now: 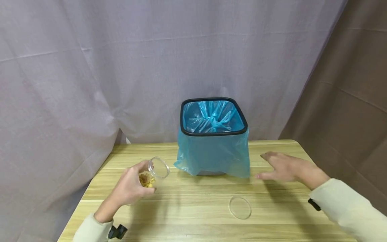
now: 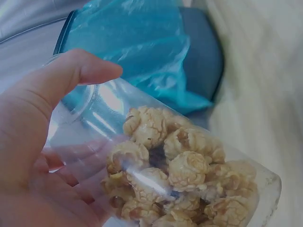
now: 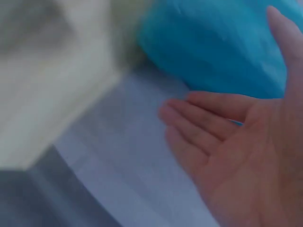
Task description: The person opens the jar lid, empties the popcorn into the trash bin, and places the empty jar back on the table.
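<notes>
A: Left grip?
B: On my head feed, the left hand (image 1: 130,186) has thumb and fingers curled round a clear, cylindrical plastic jar (image 2: 106,113), at the left of the table.
A: Attitude and contents?
B: I read it as tilted, its clear rim to the right. Tan, knobbly popcorn (image 1: 147,180) lies toward the end away from that rim. Whether the jar touches the wood, I cannot tell.
A: Right grip?
B: The right hand (image 1: 287,167) is spread, fingers extended, thumb well apart, holding nothing. I log it on the right, near the square, black-rimmed bin (image 1: 214,134).
A: Bin details?
B: Far side, about mid-table, lined with a translucent blue plastic bag (image 1: 216,151) folded over the rim and hanging outside.
A: Anything else?
B: A clear, round, flat piece (image 1: 240,207) lies on the pale wood-grain table (image 1: 193,210), on the near side, right of centre. Grey cloth (image 1: 136,67) hangs behind.
</notes>
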Motion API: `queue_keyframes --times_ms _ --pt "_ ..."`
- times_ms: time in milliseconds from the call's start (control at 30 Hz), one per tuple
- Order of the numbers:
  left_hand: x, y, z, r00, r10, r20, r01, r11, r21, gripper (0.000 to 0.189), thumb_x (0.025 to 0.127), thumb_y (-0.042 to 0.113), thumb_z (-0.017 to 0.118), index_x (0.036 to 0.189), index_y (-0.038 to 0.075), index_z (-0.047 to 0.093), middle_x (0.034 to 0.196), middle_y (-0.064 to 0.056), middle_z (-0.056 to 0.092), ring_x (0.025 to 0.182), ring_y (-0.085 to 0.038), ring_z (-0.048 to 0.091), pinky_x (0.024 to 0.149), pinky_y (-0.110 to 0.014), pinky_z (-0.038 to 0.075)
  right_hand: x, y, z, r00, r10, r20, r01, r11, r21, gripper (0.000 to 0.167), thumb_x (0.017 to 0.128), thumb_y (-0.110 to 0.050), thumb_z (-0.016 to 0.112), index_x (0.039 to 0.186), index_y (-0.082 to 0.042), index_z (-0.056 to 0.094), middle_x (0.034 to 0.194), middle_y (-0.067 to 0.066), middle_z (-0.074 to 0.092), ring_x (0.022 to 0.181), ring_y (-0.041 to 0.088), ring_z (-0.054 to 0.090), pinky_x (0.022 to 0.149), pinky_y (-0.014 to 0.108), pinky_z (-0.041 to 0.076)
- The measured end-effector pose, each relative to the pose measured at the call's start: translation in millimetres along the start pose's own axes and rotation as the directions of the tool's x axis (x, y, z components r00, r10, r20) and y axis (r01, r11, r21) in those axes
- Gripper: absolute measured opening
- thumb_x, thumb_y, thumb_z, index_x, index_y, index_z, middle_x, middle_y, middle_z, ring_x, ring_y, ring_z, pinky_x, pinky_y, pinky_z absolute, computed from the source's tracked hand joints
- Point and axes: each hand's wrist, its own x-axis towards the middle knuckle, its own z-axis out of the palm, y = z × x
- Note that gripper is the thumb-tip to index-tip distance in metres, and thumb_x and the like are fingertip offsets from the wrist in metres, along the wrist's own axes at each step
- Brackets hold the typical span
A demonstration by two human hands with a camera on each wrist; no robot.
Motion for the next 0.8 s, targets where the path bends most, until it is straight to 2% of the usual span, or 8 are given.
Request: queue_keyframes --times_ms 200,367,433,567,800 --pt "35.3 11.1 -27.9 0.995 0.081 -0.055 -0.076 0.993 0.094 0.077 0.066 0.014 0.092 0.136 -0.002 0.063 0.119 -0.015 0.078 0.097 -0.024 0.073 0.086 -0.042 0.06 14.2 -5.1 -62.0 0.988 0.023 -0.15 -0.03 0.999 -0.042 0.107 0.096 -0.074 0.055 0.163 0.006 0.029 0.165 0.035 0.033 0.148 0.057 0.039 0.114 0.075 0.039" --pt "67.0 23.3 -47.8 0.988 0.126 -0.085 -0.111 0.979 0.168 0.079 0.066 0.016 0.092 0.137 -0.001 0.062 0.118 -0.015 0.078 0.105 -0.033 0.074 0.092 -0.052 0.058 29.4 -23.8 -92.0 0.975 0.003 -0.222 -0.013 0.999 -0.045 0.105 0.098 -0.074 0.052 0.169 -0.005 0.016 0.175 0.024 0.018 0.158 0.05 0.027 0.122 0.072 0.03" --pt "77.0 27.5 -53.2 0.987 0.132 -0.088 -0.114 0.976 0.183 0.08 0.066 0.016 0.092 0.138 -0.002 0.061 0.12 -0.016 0.077 0.109 -0.036 0.073 0.094 -0.055 0.057 37.5 -31.9 -95.6 0.973 -0.013 -0.23 0.001 0.999 -0.051 0.105 0.099 -0.074 0.049 0.17 -0.007 0.012 0.177 0.022 0.013 0.16 0.048 0.021 0.124 0.071 0.027" --pt "94.1 34.5 -57.5 0.983 0.153 -0.102 -0.128 0.969 0.212 0.083 0.065 0.017 0.093 0.138 -0.002 0.06 0.121 -0.018 0.075 0.107 -0.037 0.073 0.09 -0.053 0.059 55.8 -43.4 -92.1 0.969 -0.039 -0.246 0.023 0.997 -0.068 0.103 0.101 -0.074 0.044 0.17 -0.006 0.007 0.179 0.018 0.007 0.164 0.044 0.013 0.129 0.067 0.021" --pt "113.9 52.1 -56.2 0.979 0.173 -0.109 -0.14 0.955 0.261 0.089 0.067 0.017 0.094 0.145 -0.002 0.056 0.133 -0.019 0.071 0.112 -0.038 0.07 0.096 -0.055 0.058 72.6 -46.5 -75.5 0.966 -0.038 -0.256 0.028 0.999 -0.041 0.1 0.104 -0.073 0.035 0.169 -0.005 0.005 0.179 0.018 0.004 0.165 0.041 0.007 0.132 0.064 0.014"
